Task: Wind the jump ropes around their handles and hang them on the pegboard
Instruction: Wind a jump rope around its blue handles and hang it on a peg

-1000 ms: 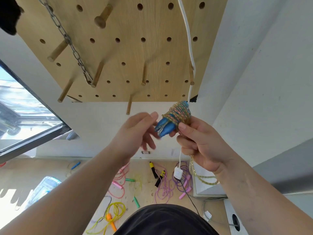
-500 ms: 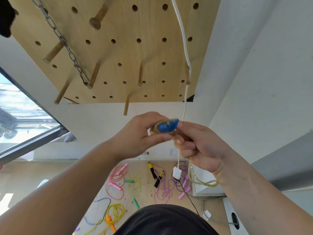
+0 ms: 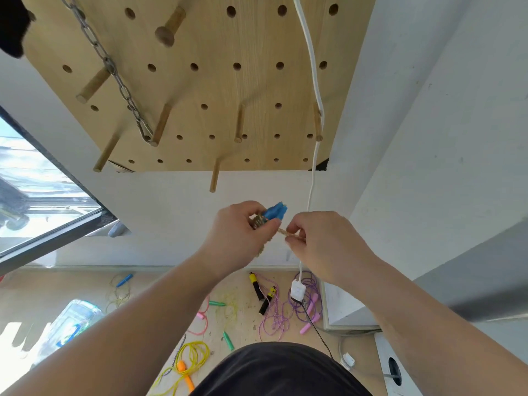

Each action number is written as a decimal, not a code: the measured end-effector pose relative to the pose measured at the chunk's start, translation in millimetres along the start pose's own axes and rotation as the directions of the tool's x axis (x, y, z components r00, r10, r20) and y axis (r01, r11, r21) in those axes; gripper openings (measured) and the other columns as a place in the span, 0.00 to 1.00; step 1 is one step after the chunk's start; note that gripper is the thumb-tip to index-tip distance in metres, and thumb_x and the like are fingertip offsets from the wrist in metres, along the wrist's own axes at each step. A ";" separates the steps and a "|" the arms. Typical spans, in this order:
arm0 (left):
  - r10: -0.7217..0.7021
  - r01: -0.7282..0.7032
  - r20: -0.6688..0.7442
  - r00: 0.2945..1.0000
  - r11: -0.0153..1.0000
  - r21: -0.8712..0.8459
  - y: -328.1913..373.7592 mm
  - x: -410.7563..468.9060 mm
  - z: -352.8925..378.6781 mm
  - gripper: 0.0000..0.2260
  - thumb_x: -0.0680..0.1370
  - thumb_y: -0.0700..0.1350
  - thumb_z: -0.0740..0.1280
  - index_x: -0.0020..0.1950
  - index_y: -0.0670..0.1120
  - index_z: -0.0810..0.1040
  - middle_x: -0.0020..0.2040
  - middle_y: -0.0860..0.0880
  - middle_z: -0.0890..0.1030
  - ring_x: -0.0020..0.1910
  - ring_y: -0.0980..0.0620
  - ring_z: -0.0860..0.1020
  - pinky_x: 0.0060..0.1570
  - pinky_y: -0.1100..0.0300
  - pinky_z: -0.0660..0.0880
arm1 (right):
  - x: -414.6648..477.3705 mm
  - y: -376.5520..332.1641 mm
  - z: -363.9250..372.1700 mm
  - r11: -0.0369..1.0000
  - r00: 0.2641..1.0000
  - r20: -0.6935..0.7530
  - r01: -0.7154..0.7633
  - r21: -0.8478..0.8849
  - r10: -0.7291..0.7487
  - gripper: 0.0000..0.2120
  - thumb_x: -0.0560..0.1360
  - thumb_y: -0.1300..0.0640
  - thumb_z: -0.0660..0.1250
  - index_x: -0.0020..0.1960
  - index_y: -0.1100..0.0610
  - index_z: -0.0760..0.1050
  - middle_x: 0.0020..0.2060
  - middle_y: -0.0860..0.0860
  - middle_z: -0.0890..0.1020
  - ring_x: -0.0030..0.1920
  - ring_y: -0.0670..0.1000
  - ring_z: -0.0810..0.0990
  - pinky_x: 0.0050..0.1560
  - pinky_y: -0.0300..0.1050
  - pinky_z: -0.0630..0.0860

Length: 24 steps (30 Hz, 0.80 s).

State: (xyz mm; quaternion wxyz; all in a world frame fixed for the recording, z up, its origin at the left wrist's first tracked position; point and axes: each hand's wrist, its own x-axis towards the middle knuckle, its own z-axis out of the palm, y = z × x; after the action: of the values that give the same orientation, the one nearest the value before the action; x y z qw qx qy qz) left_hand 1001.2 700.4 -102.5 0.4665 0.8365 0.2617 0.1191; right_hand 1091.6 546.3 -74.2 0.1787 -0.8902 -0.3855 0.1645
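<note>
The left hand grips the blue handles, its fingers curled round the turns of rope wound on them. Just to its right, the right hand pinches a short free stretch of that rope between thumb and finger, and the stretch runs tight between both hands. I judge that the winding is almost done and the end must now be fixed. Keep the stretch taut, pass it under the last turns, and do not loosen the left grip, or the turns may slip off. Lower, other ropes lie loose on the floor. Farther, on the wall, the pegboard has a free peg just above the hands. A white cable hangs at its right.
</note>
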 end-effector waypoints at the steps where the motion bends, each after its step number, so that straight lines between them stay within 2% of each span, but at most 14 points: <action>1: 0.006 -0.007 0.033 0.999 0.999 0.047 -1.5 -1.2 0.2 0.05 0.77 0.48 0.73 0.43 0.48 0.82 0.34 0.47 0.82 0.28 0.51 0.78 0.33 0.52 0.78 | -0.6 -2.3 -2.5 0.990 0.999 0.022 0.035 -0.133 -0.033 0.11 0.82 0.48 0.63 0.55 0.52 0.80 0.45 0.49 0.82 0.47 0.52 0.80 0.48 0.46 0.77; 3: 0.007 -0.021 0.116 0.993 0.992 0.126 -2.5 -5.2 0.6 0.06 0.76 0.51 0.71 0.42 0.50 0.82 0.34 0.49 0.82 0.30 0.51 0.79 0.37 0.50 0.80 | -2.8 -7.2 -9.1 0.949 0.985 0.119 0.153 -0.276 -0.124 0.12 0.82 0.49 0.61 0.52 0.55 0.78 0.43 0.51 0.80 0.46 0.54 0.79 0.46 0.47 0.76; 6: 0.048 -0.114 0.252 0.967 0.960 0.255 -1.6 -12.7 0.6 0.12 0.73 0.56 0.62 0.36 0.51 0.79 0.32 0.50 0.79 0.34 0.52 0.78 0.38 0.49 0.77 | -6.6 -13.3 -24.7 0.863 0.913 0.300 0.372 -0.341 -0.275 0.07 0.80 0.51 0.62 0.45 0.53 0.73 0.35 0.47 0.71 0.40 0.53 0.73 0.37 0.47 0.67; 8: 0.087 -0.188 0.355 0.931 0.947 0.259 3.0 -19.5 2.1 0.15 0.75 0.53 0.55 0.33 0.50 0.74 0.30 0.50 0.74 0.34 0.54 0.74 0.38 0.51 0.73 | -7.7 -16.8 -39.6 0.829 0.866 0.365 0.461 -0.315 -0.343 0.06 0.76 0.51 0.66 0.44 0.52 0.74 0.33 0.46 0.69 0.37 0.49 0.70 0.34 0.41 0.64; 10: 0.124 -0.233 0.415 0.901 0.947 0.222 10.2 -25.2 2.5 0.14 0.75 0.49 0.53 0.31 0.48 0.70 0.29 0.50 0.70 0.32 0.53 0.70 0.36 0.52 0.69 | -6.8 -20.2 -50.0 0.787 0.827 0.385 0.534 -0.311 -0.409 0.06 0.74 0.51 0.69 0.42 0.51 0.74 0.32 0.46 0.70 0.35 0.47 0.69 0.33 0.36 0.62; 12: 0.178 -0.289 0.469 0.865 0.941 0.176 14.8 -25.5 1.0 0.13 0.74 0.47 0.54 0.30 0.48 0.67 0.27 0.50 0.66 0.30 0.53 0.67 0.34 0.53 0.65 | -0.9 -20.3 -56.8 0.781 0.812 0.372 0.560 -0.277 -0.450 0.09 0.72 0.50 0.73 0.41 0.52 0.75 0.32 0.45 0.72 0.35 0.47 0.71 0.34 0.37 0.64; 13: 0.216 -0.322 0.504 0.836 0.938 0.132 16.2 -25.1 -0.3 0.14 0.75 0.47 0.55 0.30 0.46 0.69 0.27 0.50 0.66 0.30 0.53 0.67 0.34 0.53 0.65 | 3.4 -19.1 -60.6 0.806 0.807 0.379 0.553 -0.213 -0.453 0.10 0.70 0.49 0.77 0.40 0.52 0.77 0.32 0.44 0.74 0.35 0.46 0.73 0.34 0.38 0.65; 15: 0.301 -0.361 0.548 0.780 0.933 0.000 16.9 -23.7 -3.6 0.15 0.75 0.48 0.56 0.33 0.39 0.71 0.28 0.50 0.65 0.29 0.53 0.65 0.33 0.54 0.65 | 14.4 -11.8 -67.7 0.864 0.780 0.410 0.502 0.039 -0.472 0.10 0.69 0.50 0.80 0.40 0.51 0.80 0.32 0.43 0.79 0.35 0.44 0.77 0.34 0.37 0.69; 17: 0.348 -0.351 0.551 0.759 0.931 -0.105 16.8 -23.7 -8.2 0.16 0.73 0.49 0.59 0.33 0.38 0.71 0.27 0.49 0.66 0.28 0.54 0.65 0.30 0.56 0.63 | 24.6 0.4 -69.1 0.852 0.739 0.426 0.424 0.307 -0.522 0.07 0.71 0.55 0.79 0.42 0.53 0.82 0.33 0.42 0.81 0.35 0.42 0.79 0.37 0.34 0.72; 18: 0.350 -0.333 0.539 0.766 0.934 -0.133 17.1 -24.5 -10.4 0.16 0.71 0.50 0.61 0.34 0.37 0.72 0.27 0.47 0.67 0.27 0.55 0.66 0.29 0.58 0.63 | 28.1 7.2 -65.7 0.824 0.727 0.420 0.365 0.434 -0.543 0.06 0.72 0.57 0.78 0.43 0.53 0.82 0.34 0.43 0.82 0.35 0.43 0.78 0.38 0.36 0.73; 20: 0.366 -0.325 0.506 0.781 0.930 -0.171 18.8 -26.1 -13.1 0.16 0.69 0.51 0.67 0.37 0.36 0.76 0.28 0.43 0.73 0.27 0.54 0.69 0.27 0.57 0.66 | 31.2 18.4 -52.0 0.707 0.736 0.374 0.197 0.679 -0.564 0.05 0.72 0.58 0.77 0.42 0.55 0.81 0.34 0.51 0.80 0.34 0.49 0.75 0.35 0.41 0.72; 22: 0.369 -0.316 0.457 0.810 0.930 -0.190 20.6 -27.6 -13.2 0.19 0.67 0.54 0.75 0.43 0.39 0.80 0.32 0.45 0.78 0.30 0.52 0.74 0.30 0.53 0.71 | 32.1 25.8 -35.2 0.540 0.788 0.305 0.041 0.841 -0.535 0.11 0.69 0.51 0.80 0.40 0.55 0.80 0.34 0.58 0.77 0.34 0.53 0.72 0.34 0.42 0.70; 24: 0.291 -0.242 0.398 0.870 0.955 -0.169 21.0 -27.2 -11.0 0.23 0.63 0.55 0.82 0.49 0.43 0.82 0.37 0.47 0.81 0.34 0.52 0.77 0.36 0.50 0.75 | 31.9 29.4 -20.4 0.379 0.836 0.251 -0.055 0.924 -0.489 0.15 0.65 0.45 0.81 0.38 0.53 0.80 0.34 0.55 0.78 0.34 0.51 0.74 0.35 0.42 0.71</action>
State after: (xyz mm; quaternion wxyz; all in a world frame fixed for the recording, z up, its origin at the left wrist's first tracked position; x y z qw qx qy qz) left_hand 980.4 684.3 -77.7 0.5377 0.8425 0.0302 0.0149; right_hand 1139.6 547.4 -74.2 0.5475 -0.5136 -0.3832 0.5381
